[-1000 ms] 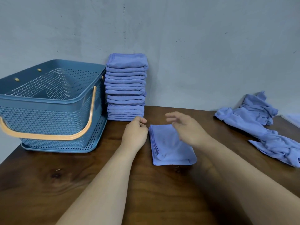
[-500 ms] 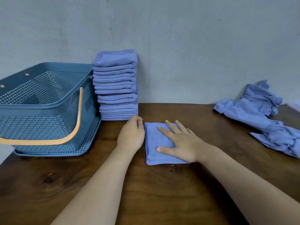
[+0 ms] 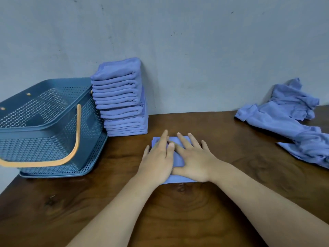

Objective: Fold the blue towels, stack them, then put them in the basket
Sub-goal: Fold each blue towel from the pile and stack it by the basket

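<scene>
Lying flat under left hand [image 3: 157, 162] and right hand [image 3: 193, 160], folded towel [image 3: 179, 158].

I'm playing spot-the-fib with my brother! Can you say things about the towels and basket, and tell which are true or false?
1. The left hand and right hand lie flat on the folded towel. True.
2. The basket is full of towels. False: none show inside it.
3. The stack of folded towels stands beside the basket. True.
4. The crumpled towels lie left of the basket. False: they lie on the right side of the table.
</scene>
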